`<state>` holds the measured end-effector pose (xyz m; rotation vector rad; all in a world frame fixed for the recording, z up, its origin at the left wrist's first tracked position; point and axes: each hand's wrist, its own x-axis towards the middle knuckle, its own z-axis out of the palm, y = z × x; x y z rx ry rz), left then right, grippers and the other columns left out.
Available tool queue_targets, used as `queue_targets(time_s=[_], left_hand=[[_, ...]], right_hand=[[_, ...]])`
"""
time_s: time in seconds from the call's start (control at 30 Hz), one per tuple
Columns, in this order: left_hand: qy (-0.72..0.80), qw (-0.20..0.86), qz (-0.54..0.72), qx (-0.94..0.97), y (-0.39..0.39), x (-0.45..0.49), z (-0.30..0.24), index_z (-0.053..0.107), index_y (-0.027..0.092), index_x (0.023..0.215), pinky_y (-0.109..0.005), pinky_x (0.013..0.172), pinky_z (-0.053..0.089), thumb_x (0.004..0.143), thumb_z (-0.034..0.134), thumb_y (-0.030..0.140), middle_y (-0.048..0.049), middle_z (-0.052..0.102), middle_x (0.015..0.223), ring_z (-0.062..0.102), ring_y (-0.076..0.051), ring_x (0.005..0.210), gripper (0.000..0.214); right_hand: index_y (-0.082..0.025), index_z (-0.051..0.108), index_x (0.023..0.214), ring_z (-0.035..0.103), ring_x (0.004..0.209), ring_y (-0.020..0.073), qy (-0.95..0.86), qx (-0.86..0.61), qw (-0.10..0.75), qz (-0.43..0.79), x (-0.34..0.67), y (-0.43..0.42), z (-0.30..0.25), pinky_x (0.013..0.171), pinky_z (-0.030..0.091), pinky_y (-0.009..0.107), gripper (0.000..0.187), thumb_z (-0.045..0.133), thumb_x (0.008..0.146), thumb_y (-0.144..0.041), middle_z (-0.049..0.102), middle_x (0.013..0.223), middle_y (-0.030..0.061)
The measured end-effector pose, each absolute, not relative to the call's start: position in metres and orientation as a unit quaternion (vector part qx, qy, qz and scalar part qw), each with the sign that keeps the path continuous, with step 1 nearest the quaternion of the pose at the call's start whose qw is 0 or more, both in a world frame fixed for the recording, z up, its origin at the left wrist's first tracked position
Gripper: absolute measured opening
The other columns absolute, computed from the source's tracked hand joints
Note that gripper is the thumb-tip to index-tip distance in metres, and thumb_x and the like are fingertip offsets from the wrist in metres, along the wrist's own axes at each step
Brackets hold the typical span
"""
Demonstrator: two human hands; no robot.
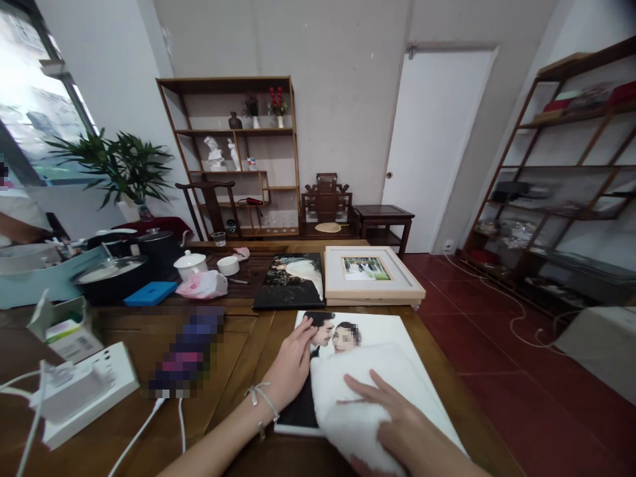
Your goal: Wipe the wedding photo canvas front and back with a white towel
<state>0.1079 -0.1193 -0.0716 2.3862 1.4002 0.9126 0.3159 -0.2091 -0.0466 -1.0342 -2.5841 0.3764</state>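
A large photo print (417, 338) with a white ground lies flat on the wooden table, showing two people's heads close together. My left hand (293, 361) rests on its left side, fingers stretched out over the picture, a thin bracelet at the wrist. Under my right hand (392, 411) is a bunched white towel (338, 391), which covers the lower middle of the print. The right fingers are spread over the cloth and the thumb presses into it. Just beyond the print lie a dark photo panel (293, 278) and a light wooden picture frame (332, 291).
To the left are a white power strip (94, 391) with cables, a blurred phone (189, 351), an opened small box (74, 331), a blue box (150, 293), a plastic bag (203, 285) and a dark pan (112, 278). The table's right edge borders the red floor (487, 331).
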Motion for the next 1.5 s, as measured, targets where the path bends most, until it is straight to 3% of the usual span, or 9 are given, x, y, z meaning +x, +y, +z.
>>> queue_targets(time_s=[0.17,0.37,0.57,0.73,0.93,1.07,1.2,1.37,1.5], left_hand=[[0.483,0.117,0.311,0.81,-0.119,0.107,-0.073,0.052,0.014,0.116,-0.04,0.104,0.033,0.086,0.032,0.012,-0.0116,0.047,0.132,0.04,-0.019,0.124,0.037],[0.478,0.139,0.326,0.804,-0.12,0.107,-0.073,0.05,0.014,0.119,-0.04,0.105,0.031,0.088,0.031,0.015,-0.0112,0.045,0.133,0.039,-0.019,0.125,0.037],[0.468,0.19,0.384,0.773,-0.125,0.111,-0.059,0.038,0.019,0.131,-0.036,0.109,0.024,0.093,0.028,0.03,-0.004,0.039,0.138,0.032,-0.016,0.129,0.041],[0.47,0.223,0.353,0.778,-0.127,0.11,-0.054,0.034,0.016,0.134,-0.037,0.11,0.019,0.093,0.024,0.037,-0.0051,0.034,0.141,0.025,-0.017,0.132,0.047],[0.484,0.222,0.296,0.793,-0.13,0.11,-0.052,0.029,0.016,0.136,-0.039,0.109,0.02,0.093,0.022,0.04,-0.0064,0.03,0.143,0.023,-0.018,0.133,0.05],[0.462,0.188,0.239,0.833,-0.132,0.109,-0.053,0.028,0.025,0.137,-0.049,0.105,0.023,0.089,0.036,0.043,-0.0055,0.026,0.144,0.019,-0.024,0.134,0.052],[0.438,0.161,0.23,0.854,-0.132,0.107,-0.052,0.039,0.028,0.131,-0.05,0.102,0.027,0.089,0.039,0.038,-0.0044,0.029,0.144,0.021,-0.024,0.133,0.043],[0.421,0.167,0.233,0.861,-0.129,0.105,-0.05,0.04,0.027,0.13,-0.042,0.103,0.03,0.09,0.034,0.025,-0.0011,0.038,0.139,0.028,-0.019,0.131,0.04],[0.423,0.159,0.256,0.855,-0.127,0.104,-0.054,0.045,0.025,0.126,-0.039,0.105,0.03,0.088,0.038,0.022,-0.0011,0.041,0.137,0.031,-0.018,0.129,0.039]], right_hand=[[-0.016,0.06,0.08,0.031,0.126,0.0292,-0.859,-0.465,0.2,0.076,0.333,-0.19,-0.033,0.102,0.025,0.048,0.017,0.051,0.079,-0.03,0.046,0.13,0.017],[-0.015,0.06,0.088,0.028,0.127,0.0297,-0.863,-0.467,0.177,0.076,0.314,-0.139,-0.022,0.102,0.019,0.051,0.018,0.049,0.074,-0.017,0.056,0.117,0.0162],[-0.016,0.062,0.087,0.021,0.13,0.0298,-0.899,-0.401,0.151,0.09,0.289,-0.136,-0.014,0.104,0.012,0.051,0.023,0.054,0.066,-0.013,0.048,0.129,0.0118],[-0.017,0.065,0.086,0.016,0.132,0.0281,-0.941,-0.287,0.125,0.13,0.291,-0.168,-0.014,0.107,0.004,0.049,0.021,0.059,0.067,-0.018,0.042,0.136,0.0069],[-0.025,0.065,0.071,0.031,0.127,0.0232,-0.942,-0.26,0.089,0.194,0.308,-0.199,-0.02,0.108,0.015,0.047,0.029,0.045,0.072,-0.004,0.053,0.125,-0.0064],[-0.021,0.066,0.082,0.03,0.127,0.0247,-0.904,-0.359,0.12,0.2,0.335,-0.214,-0.005,0.106,0.026,0.039,0.026,0.05,0.066,-0.008,0.047,0.131,0.0037],[-0.02,0.061,0.097,0.022,0.13,0.0264,-0.872,-0.444,0.111,0.172,0.358,-0.203,-0.005,0.103,0.029,0.041,0.033,0.049,0.067,-0.011,0.038,0.138,0.0044],[-0.014,0.058,0.086,0.037,0.122,0.0322,-0.821,-0.547,0.133,0.09,0.37,-0.162,-0.024,0.089,0.041,0.042,0.016,0.046,0.076,-0.019,0.053,0.122,0.0174],[-0.016,0.055,0.079,0.036,0.122,0.0324,-0.805,-0.57,0.149,0.068,0.368,-0.145,-0.028,0.089,0.04,0.044,0.012,0.043,0.077,-0.018,0.057,0.114,0.017]])
